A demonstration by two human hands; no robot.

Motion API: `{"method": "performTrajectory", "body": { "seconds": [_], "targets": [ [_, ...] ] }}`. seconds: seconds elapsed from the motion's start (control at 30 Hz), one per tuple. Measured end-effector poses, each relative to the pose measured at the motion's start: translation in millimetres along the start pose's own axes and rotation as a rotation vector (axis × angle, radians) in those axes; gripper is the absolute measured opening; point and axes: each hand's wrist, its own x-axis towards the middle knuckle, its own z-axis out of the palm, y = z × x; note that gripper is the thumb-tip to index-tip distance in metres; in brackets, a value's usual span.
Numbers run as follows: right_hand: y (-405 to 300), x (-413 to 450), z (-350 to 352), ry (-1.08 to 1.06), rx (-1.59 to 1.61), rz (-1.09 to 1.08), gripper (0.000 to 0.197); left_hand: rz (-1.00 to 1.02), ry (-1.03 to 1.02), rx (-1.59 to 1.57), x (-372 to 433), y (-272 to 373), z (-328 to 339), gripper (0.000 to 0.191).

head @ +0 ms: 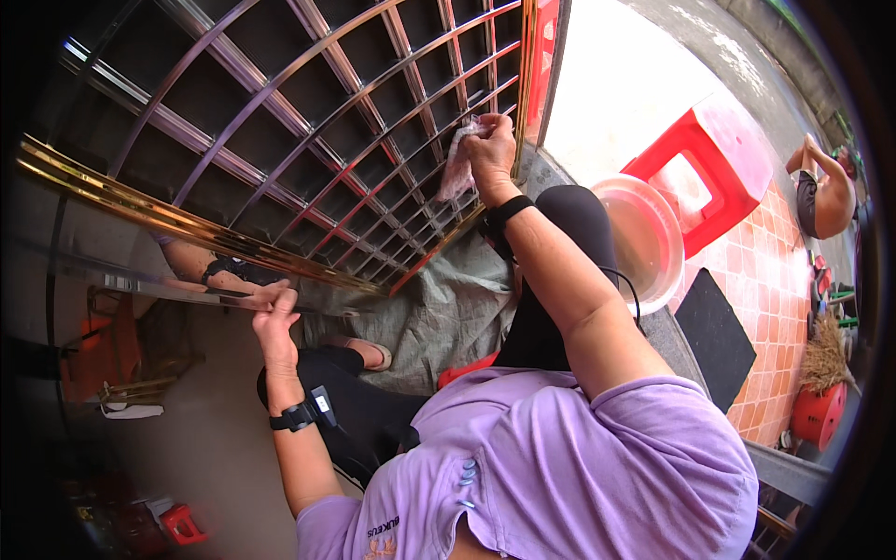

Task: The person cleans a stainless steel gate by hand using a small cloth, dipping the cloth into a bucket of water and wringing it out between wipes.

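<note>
My right hand (495, 155) pinches a damp-looking pale pink cloth (460, 164) against the metal grille (308, 133), near its gold-coloured frame. The grille is a lattice of shiny bars over a dark panel, part of a metal door. At the door's polished edge (224, 297), my left hand (277, 323) holds on with thumb and fingers; the glossy surface mirrors the forearm. Some of the left fingertips are hard to make out against that reflection. Beneath the grille a grey-green woven sheet (448, 308) lies crumpled on the floor.
By my right knee stands a plastic basin (633, 238) with cloudy water. Beyond it are a red plastic stool (728, 161) and a black mat (714, 339) on orange tiles. Farther right, a person (826, 189) crouches outside. A straw broom (828, 353) leans by a red container (819, 416).
</note>
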Motion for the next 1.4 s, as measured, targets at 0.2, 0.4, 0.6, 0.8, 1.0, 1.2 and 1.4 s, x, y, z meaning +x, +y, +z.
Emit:
{"method": "performTrajectory", "body": {
  "seconds": [0.2,0.4,0.6,0.8,1.0,1.2,1.4],
  "targets": [
    [-15.2,0.1,-0.2,0.041,0.032,-0.048,0.028,0.001,0.045,0.026,-13.2,26.8,27.4,0.021],
    [-4.2,-7.6,0.3,-0.016,-0.065,0.179,0.038,0.121,0.147,-0.163,-6.0,-5.8,31.2,0.022],
    [19.2,0.2,5.4,-0.186,0.407,0.387,0.032,0.225,0.113,-0.243,3.2,-19.7,29.6,0.028],
    [11.4,15.7,-10.9,-0.117,0.717,0.397,0.028,0.104,0.065,-0.244,11.5,-25.3,21.8,0.027],
    [41.8,52.8,4.3,0.064,0.085,0.241,0.026,0.117,0.027,-0.265,27.7,-36.7,25.7,0.031],
    [8.3,30.3,-3.9,-0.32,0.392,0.516,0.007,0.136,0.103,-0.266,26.4,-34.8,22.8,0.029],
    [30.1,46.3,2.9,-0.064,0.359,0.358,0.032,0.139,0.116,-0.318,36.2,-41.8,26.6,0.026]
  ]
}}
